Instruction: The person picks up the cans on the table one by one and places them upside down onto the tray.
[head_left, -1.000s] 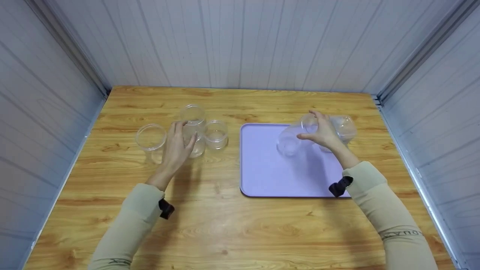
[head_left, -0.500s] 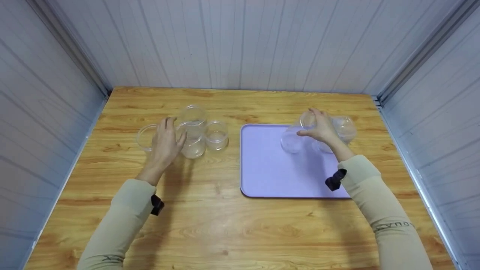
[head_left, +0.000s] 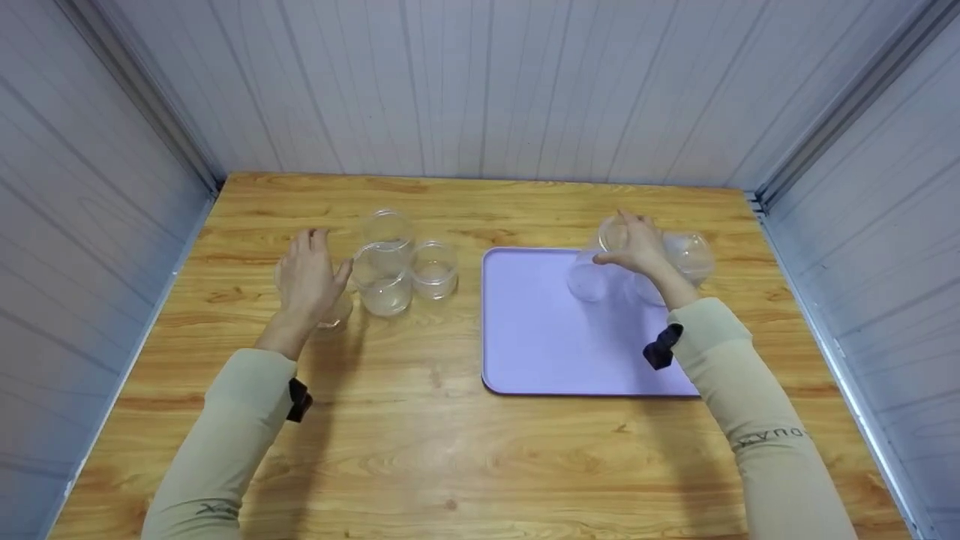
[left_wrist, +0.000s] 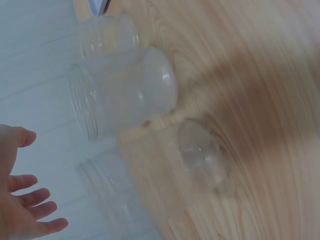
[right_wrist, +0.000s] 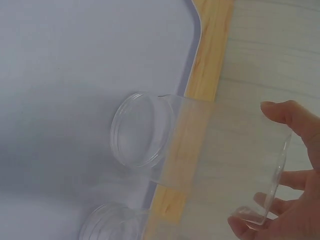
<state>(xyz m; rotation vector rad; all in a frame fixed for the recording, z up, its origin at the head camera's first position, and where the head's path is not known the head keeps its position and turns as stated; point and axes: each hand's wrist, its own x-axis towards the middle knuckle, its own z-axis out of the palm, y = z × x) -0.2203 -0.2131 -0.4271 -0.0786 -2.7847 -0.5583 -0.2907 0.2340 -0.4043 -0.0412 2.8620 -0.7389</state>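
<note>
My left hand, fingers spread, is over the leftmost clear jar, hiding much of it. In the left wrist view a gap separates those fingertips from the jar's rim, and the jar stands upright on the table. Over the tray's back part, my right hand holds another clear jar by its base end. That jar's ringed mouth points down at the purple tray; whether it touches the tray I cannot tell. A further upside-down clear jar is just right of this hand.
Between the left hand and the tray, a tall clear jar, a shorter one and another behind stand close together on the wooden table. White panel walls enclose the back and sides.
My left hand has moved left, from beside the middle jars to over the leftmost jar. The right hand and its jar have shifted slightly toward the back, the jar's mouth moving a little right.
</note>
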